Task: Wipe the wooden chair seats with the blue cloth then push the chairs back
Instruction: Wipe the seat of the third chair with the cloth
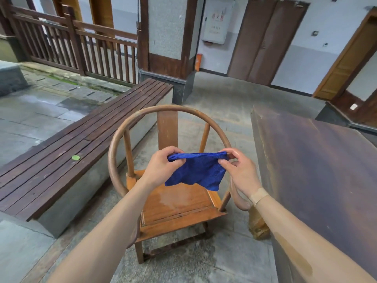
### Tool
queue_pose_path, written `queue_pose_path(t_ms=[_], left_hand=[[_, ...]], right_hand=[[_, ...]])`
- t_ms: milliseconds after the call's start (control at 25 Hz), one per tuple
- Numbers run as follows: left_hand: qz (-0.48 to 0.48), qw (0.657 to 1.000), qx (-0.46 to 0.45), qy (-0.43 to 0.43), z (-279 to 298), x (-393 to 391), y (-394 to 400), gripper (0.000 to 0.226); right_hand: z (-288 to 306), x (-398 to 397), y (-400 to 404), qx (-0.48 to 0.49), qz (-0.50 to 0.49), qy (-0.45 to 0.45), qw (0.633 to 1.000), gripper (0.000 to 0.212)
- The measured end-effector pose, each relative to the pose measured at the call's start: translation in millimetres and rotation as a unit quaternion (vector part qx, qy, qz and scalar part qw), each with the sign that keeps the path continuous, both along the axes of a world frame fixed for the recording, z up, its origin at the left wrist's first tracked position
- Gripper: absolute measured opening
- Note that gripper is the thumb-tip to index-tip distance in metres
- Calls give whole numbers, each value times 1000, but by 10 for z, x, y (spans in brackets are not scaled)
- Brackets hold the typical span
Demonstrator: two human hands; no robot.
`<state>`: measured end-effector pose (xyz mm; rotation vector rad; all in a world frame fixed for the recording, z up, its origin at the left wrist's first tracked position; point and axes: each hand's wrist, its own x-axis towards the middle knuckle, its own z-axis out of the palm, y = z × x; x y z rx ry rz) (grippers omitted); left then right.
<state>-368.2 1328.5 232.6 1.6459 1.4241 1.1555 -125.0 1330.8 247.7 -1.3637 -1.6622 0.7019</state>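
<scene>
A wooden round-backed chair (173,209) stands in front of me on the stone floor, its orange seat showing a damp patch in the middle. Above the seat I hold a blue cloth (197,170) stretched between both hands. My left hand (163,166) pinches its left top corner. My right hand (238,170) pinches its right top corner, with a plaster strip on that wrist. The cloth hangs down and does not touch the seat.
A large dark wooden table (318,164) stands close on the right of the chair. A long slatted bench (67,154) with a green leaf (75,157) runs along the left. A pillar (167,37), railing and doors lie beyond.
</scene>
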Motion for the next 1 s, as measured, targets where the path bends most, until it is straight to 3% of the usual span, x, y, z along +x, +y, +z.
queue_pose_path(t_ms=[640,1000], left_hand=[[162,985,-54,-3,-174,325,1299,12],[238,964,-109,-41,-643,113,1475,12]], right_hand=[[-459,177,2095,-20,143,63,987,18],[-939,-144,2482,-86,207,63,973,28]])
